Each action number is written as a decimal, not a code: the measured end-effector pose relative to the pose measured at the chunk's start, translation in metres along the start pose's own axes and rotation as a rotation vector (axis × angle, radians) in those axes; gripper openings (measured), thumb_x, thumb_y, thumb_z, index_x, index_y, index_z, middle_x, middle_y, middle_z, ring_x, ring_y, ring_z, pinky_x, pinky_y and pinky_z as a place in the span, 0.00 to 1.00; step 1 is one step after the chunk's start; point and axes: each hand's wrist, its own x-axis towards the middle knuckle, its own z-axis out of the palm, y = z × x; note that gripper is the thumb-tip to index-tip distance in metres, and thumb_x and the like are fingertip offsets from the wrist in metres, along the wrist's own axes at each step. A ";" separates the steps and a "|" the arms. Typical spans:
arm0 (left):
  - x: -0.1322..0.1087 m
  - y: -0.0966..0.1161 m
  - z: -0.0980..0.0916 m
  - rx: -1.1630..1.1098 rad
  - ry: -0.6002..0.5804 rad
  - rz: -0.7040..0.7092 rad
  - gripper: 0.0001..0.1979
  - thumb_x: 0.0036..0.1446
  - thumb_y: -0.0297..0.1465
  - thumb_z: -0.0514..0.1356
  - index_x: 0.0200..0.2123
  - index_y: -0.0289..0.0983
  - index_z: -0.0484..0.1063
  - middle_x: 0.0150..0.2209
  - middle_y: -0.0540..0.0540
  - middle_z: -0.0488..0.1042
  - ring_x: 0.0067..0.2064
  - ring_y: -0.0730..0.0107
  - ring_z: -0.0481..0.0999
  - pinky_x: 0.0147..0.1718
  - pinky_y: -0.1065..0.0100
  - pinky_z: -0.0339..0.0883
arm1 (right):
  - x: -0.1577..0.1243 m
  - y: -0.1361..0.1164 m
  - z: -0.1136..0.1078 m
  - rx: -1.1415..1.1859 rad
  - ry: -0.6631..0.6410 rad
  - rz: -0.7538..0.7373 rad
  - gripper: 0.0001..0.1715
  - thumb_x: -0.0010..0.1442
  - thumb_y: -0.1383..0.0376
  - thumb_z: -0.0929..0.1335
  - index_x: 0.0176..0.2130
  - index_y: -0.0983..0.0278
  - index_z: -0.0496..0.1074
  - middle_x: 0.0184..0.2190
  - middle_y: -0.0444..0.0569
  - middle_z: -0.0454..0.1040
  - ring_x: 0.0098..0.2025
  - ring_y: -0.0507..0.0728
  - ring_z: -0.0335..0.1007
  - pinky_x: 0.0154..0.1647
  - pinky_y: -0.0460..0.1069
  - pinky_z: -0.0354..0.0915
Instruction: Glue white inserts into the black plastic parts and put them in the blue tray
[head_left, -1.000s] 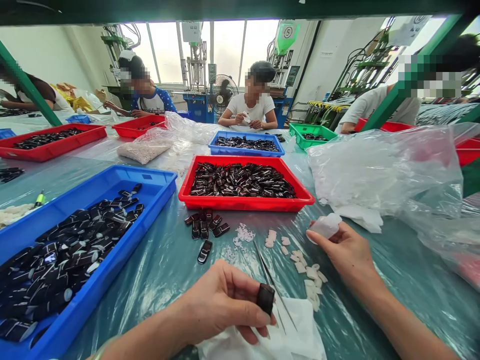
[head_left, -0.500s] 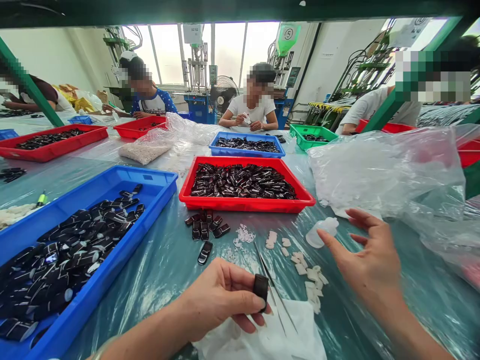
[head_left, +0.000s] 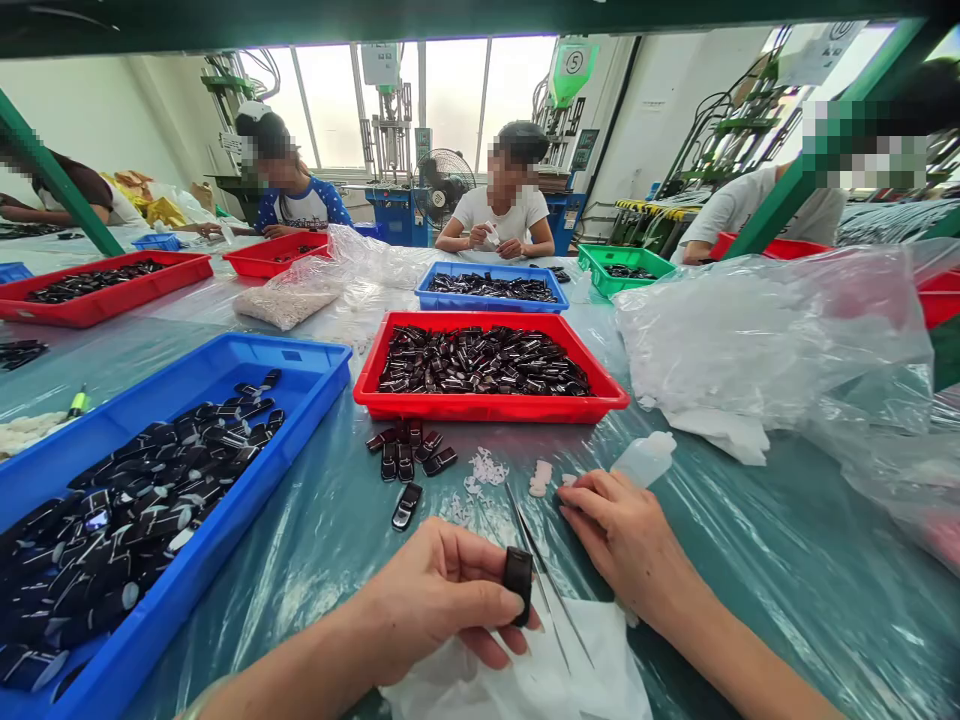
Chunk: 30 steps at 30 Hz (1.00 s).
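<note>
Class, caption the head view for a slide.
Left hand holding a black part, right hand beside the tweezers, red tray beyond.

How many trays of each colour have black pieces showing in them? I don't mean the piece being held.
Red: 3 (central red tray, far-left red tray, smaller red tray beside it)
Blue: 2 (large blue tray, middle blue tray)
Green: 1 (green tray)
Total: 6

I can't see inside the others.

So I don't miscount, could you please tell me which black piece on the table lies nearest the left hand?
The single piece in front of the cluster, whose pieces lie farther from the left hand, beside the red tray.
</note>
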 end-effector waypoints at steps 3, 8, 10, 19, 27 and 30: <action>0.000 -0.001 0.001 -0.002 0.001 -0.011 0.09 0.41 0.28 0.63 0.28 0.29 0.77 0.28 0.42 0.75 0.27 0.74 0.73 0.23 0.78 0.67 | 0.000 0.000 0.002 -0.042 -0.002 -0.010 0.14 0.61 0.71 0.59 0.32 0.63 0.73 0.28 0.48 0.72 0.31 0.56 0.67 0.32 0.50 0.59; 0.000 -0.003 0.001 -0.001 0.011 -0.008 0.10 0.41 0.29 0.63 0.29 0.29 0.77 0.28 0.42 0.75 0.27 0.74 0.73 0.23 0.77 0.67 | 0.000 -0.004 0.001 -0.068 0.013 -0.035 0.17 0.63 0.71 0.57 0.31 0.63 0.71 0.26 0.46 0.72 0.30 0.54 0.66 0.37 0.51 0.54; 0.001 -0.003 0.001 0.010 0.004 -0.007 0.10 0.42 0.29 0.63 0.30 0.29 0.78 0.28 0.42 0.75 0.27 0.74 0.73 0.23 0.77 0.67 | -0.001 -0.006 0.002 -0.072 0.020 -0.040 0.18 0.63 0.72 0.57 0.29 0.63 0.71 0.24 0.45 0.72 0.29 0.54 0.65 0.38 0.51 0.52; 0.001 -0.006 0.001 0.060 0.005 -0.014 0.11 0.44 0.31 0.63 0.29 0.28 0.77 0.27 0.43 0.74 0.26 0.75 0.71 0.23 0.76 0.66 | -0.001 -0.015 0.000 -0.017 0.038 -0.015 0.17 0.58 0.76 0.58 0.30 0.63 0.72 0.26 0.48 0.73 0.32 0.56 0.65 0.40 0.53 0.51; 0.002 -0.009 0.000 0.092 -0.017 -0.043 0.10 0.42 0.31 0.64 0.29 0.30 0.77 0.23 0.47 0.72 0.23 0.78 0.69 0.23 0.77 0.64 | -0.004 -0.043 -0.021 0.381 0.092 0.004 0.08 0.59 0.69 0.64 0.29 0.63 0.70 0.25 0.44 0.73 0.28 0.51 0.68 0.34 0.48 0.61; 0.002 -0.010 0.001 0.094 -0.030 -0.037 0.09 0.42 0.29 0.64 0.28 0.31 0.77 0.22 0.49 0.72 0.22 0.79 0.67 0.23 0.77 0.63 | -0.005 -0.054 -0.030 0.802 0.013 0.144 0.06 0.56 0.70 0.67 0.29 0.61 0.72 0.25 0.42 0.74 0.27 0.51 0.70 0.30 0.45 0.65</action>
